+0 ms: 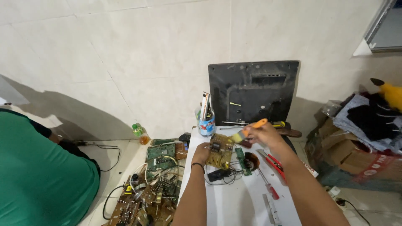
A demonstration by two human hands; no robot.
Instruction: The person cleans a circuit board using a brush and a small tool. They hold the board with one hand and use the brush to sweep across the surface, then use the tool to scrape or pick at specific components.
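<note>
L hand (202,153) grips tan flat circuit board (220,150) | R hand (260,134) holds orange-handled brush (249,129)

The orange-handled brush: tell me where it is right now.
In the head view, the orange-handled brush is in the right hand, just right of centre, bristles touching the top edge of the brown circuit board held by the left hand.

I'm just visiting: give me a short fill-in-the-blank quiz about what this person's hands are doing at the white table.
1. The left hand holds a brown circuit ____.
2. The right hand holds a brush with an ____ handle.
3. A black panel leans against the tiled ____.
4. The screwdriver on the table has a ____ handle.

Missing words: board, orange, wall, red
</note>
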